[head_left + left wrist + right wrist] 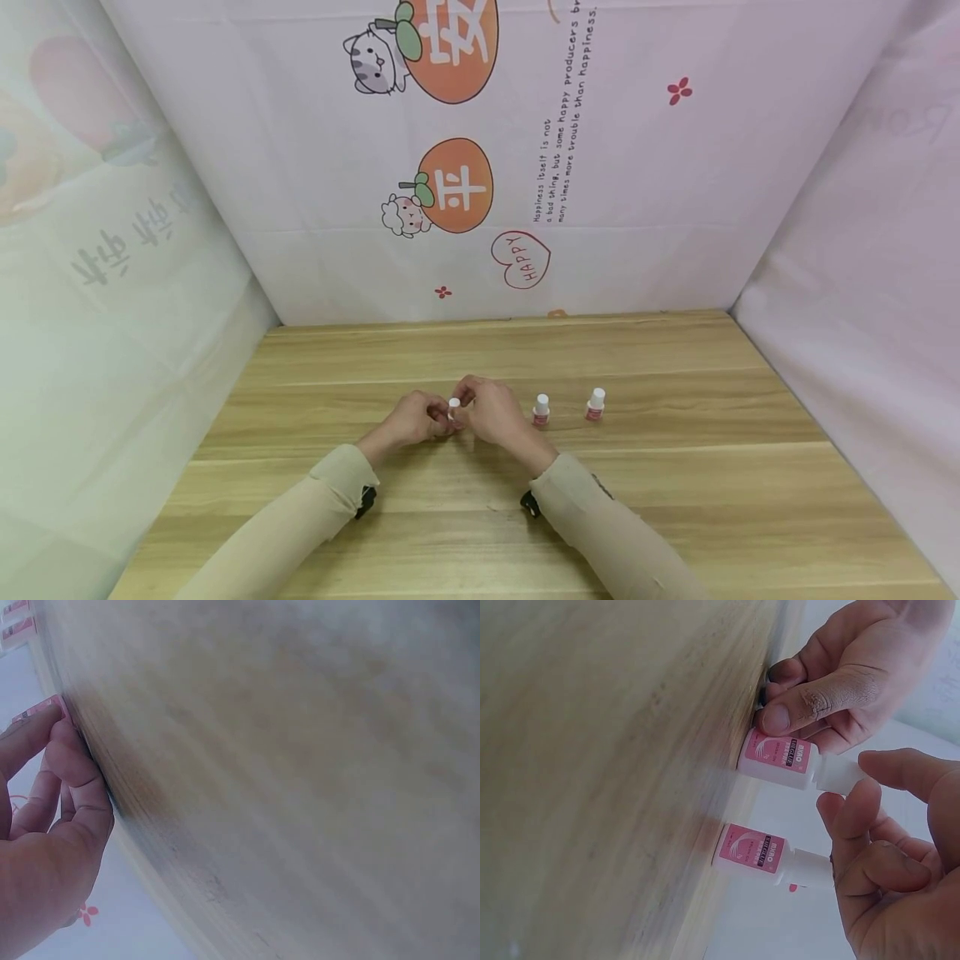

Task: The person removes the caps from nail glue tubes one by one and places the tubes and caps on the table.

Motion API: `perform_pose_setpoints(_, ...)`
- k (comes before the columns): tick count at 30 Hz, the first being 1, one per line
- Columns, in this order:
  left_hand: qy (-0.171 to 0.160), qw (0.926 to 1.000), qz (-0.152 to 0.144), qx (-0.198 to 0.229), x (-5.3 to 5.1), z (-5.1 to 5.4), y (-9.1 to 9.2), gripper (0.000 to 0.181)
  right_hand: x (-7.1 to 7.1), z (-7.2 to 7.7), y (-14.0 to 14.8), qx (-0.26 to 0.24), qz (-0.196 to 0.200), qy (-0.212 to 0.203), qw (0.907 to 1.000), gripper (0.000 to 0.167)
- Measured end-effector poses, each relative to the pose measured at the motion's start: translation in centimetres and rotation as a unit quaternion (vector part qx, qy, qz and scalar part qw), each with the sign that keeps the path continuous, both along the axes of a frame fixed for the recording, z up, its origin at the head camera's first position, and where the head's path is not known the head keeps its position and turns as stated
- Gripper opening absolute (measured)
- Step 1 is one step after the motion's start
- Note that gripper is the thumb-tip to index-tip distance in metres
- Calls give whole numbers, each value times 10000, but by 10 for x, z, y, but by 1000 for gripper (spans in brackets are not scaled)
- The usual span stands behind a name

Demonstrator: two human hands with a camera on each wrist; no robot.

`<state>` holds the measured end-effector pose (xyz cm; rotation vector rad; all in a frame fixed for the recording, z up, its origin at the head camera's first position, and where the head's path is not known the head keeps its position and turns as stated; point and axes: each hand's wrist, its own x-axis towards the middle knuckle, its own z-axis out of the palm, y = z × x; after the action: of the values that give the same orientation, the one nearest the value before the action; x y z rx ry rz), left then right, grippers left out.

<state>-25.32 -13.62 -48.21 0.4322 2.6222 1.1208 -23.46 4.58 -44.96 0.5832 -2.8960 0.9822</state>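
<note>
Two hands, the left hand (416,418) and the right hand (491,412), were together at the leftmost bottle (780,759), which stood upright on the desk (750,500), a little left of midway between its left and right edges and fairly near the far edge. The left hand pinched the bottle's body low down, its thumb over the lower end of the pink label (769,752). The right hand had its fingertips about the white cap (838,774), pinching it from either side; the cap sat on the bottle.

Toward the right edge of the desk, a middle bottle (541,410) stood upright just beside the right wrist, and beyond it, apart, a rightmost bottle (595,405), also upright. All three were capped in white and labelled in pink, and they formed a loose row roughly parallel to the far edge.

Both forearms wore pale beige sleeves (277,533) and came in from the near side of the desk, with a black object (365,502) at each cuff. White cloth (637,183) rose behind the far edge, printed with orange fruit drawings (455,185) and a red heart outline (521,260); more pale cloth flanked the left and right edges.
</note>
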Motion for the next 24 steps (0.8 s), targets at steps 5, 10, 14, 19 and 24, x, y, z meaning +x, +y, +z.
perform_pose_setpoints(5,-67,9999,29,85,-1,-1,0,13,0,0,0,-54,39,-16,10000,13)
perform_pose_setpoints(10,-27,10000,-10,68,0,0,0,10,0,0,-1,-34,-23,-100,9999,14)
perform_pose_setpoints(14,23,10000,-28,-18,1,0,-1,12,0,1,-1,14,-14,-62,10000,12)
perform_pose_setpoints(19,-34,10000,-3,-41,1,1,0,13,1,2,-2,82,26,-2,10000,12)
perform_pose_setpoints(24,55,10000,-55,-49,1,0,-1,11,1,1,-1,45,-32,-55,10000,14)
